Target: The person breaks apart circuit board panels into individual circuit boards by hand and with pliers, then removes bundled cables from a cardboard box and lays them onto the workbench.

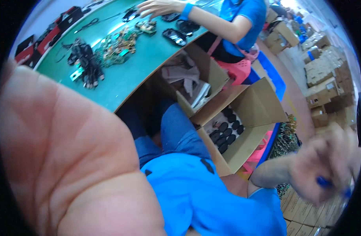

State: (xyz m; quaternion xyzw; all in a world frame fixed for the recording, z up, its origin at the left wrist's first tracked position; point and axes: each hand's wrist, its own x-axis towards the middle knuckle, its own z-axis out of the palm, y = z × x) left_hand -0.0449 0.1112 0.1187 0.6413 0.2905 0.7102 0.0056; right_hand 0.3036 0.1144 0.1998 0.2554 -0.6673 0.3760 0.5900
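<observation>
My left hand [70, 157] is right up against the lens, and its palm fills the lower left of the view. Its fingers are out of sight, so what it holds is hidden. At the right, my right hand [326, 169] is raised and blurred, fingers spread, with blue nails and nothing in it. Between the two hands I see my own blue shirt [200, 188] and jeans [180, 126]. An open cardboard box [259, 106] beside my legs holds several black oval parts [227, 131].
A green worktable [125, 74] carries a pile of black cables [86, 63], circuit boards [117, 43] and red-and-black boxes [43, 37]. A co-worker's hand [159, 8] rests on its far end, above a pink stool [237, 69]. Stacked cartons [326, 67] stand at the right.
</observation>
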